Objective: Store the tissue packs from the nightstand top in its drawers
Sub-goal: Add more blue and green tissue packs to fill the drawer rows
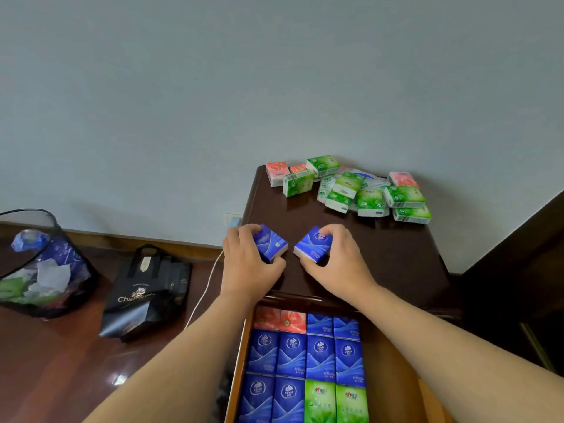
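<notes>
On the dark wooden nightstand top [393, 254], my left hand [247, 264] grips a blue tissue pack [271, 244] and my right hand [338, 261] grips another blue tissue pack [314, 244], both near the front edge. A pile of green and red tissue packs [360, 190] lies at the back of the top. Below my forearms the open drawer [236, 361] holds rows of blue, red and green packs [305, 358] laid flat side by side.
A black mesh waste bin [42, 264] with wrappers stands on the wooden floor at the left. A black paper bag [146, 291] lies beside it. A white cable [203, 297] runs down from a wall socket left of the nightstand. Dark furniture [518, 270] borders the right.
</notes>
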`<state>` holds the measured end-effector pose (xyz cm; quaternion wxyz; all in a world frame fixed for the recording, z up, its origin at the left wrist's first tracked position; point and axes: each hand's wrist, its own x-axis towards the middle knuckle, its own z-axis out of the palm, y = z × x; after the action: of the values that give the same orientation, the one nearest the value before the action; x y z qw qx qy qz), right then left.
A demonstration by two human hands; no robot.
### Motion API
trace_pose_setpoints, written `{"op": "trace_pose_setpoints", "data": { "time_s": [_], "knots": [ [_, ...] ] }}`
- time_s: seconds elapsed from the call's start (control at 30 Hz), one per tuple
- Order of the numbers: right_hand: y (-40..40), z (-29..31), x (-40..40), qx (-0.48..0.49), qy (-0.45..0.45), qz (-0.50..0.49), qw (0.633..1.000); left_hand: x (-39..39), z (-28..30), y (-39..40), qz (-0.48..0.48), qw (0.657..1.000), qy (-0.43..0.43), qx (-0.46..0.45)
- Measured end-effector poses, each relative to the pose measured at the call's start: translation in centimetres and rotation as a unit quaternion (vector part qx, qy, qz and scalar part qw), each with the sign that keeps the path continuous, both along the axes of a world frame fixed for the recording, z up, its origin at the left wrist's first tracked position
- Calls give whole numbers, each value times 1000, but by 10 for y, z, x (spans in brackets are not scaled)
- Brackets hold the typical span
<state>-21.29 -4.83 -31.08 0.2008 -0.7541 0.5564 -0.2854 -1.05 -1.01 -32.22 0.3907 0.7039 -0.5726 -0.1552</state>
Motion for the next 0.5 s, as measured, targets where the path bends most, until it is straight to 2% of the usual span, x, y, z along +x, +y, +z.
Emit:
{"op": "trace_pose_setpoints", "data": {
  "time_s": [0.13, 0.23, 0.33, 0.4, 0.5],
  "knots": [
    [51, 16, -27, 101, 23, 21, 994, -4, 5, 38, -20, 997, -9, 77],
    [91, 26, -43, 112, 6, 70, 991, -23, 9, 76, -39, 996, -22, 75],
    [130, 23, -57, 107, -68, 79, 989, -51, 2, 119, -52, 997, -15, 60],
    [152, 16, -68, 138, -137, 60, 979, -70, -9, 144, -59, 994, 49, 83],
    [181, 1, -82, 245, -292, -14, 924, -93, -24, 171, -56, 971, 171, 159]
  ]
}}
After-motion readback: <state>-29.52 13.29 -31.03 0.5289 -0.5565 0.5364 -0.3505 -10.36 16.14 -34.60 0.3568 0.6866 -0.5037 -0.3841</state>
